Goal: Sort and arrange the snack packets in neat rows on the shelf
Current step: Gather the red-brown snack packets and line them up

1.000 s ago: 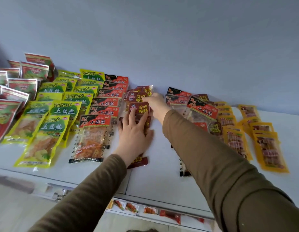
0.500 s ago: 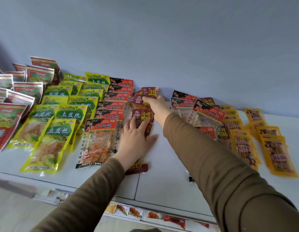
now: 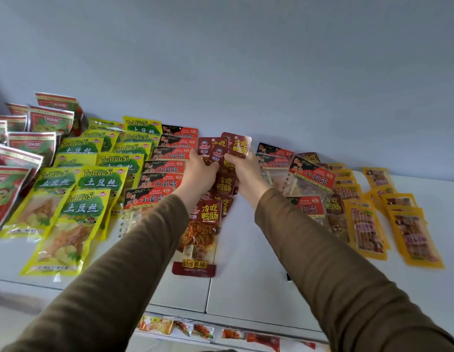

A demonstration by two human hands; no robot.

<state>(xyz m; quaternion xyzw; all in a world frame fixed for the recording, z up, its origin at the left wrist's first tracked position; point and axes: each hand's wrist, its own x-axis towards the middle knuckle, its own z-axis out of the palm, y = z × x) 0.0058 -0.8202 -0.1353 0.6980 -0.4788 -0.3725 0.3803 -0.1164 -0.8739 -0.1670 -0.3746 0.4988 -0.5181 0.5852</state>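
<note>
Your forearms hide much of the dark-red duck-intestine snack packets (image 3: 210,212) in the middle column on the white shelf (image 3: 246,283); about six show. Left hand (image 3: 199,174) and right hand (image 3: 246,174) each grip the column's far packets. Yellow-green potato packets (image 3: 81,207) lie left, orange-yellow packets (image 3: 414,235) right.

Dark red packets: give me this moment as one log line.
phase: aligning row | left hand: grips dark red packets | right hand: grips same packets | shelf: rows partly sorted
</note>
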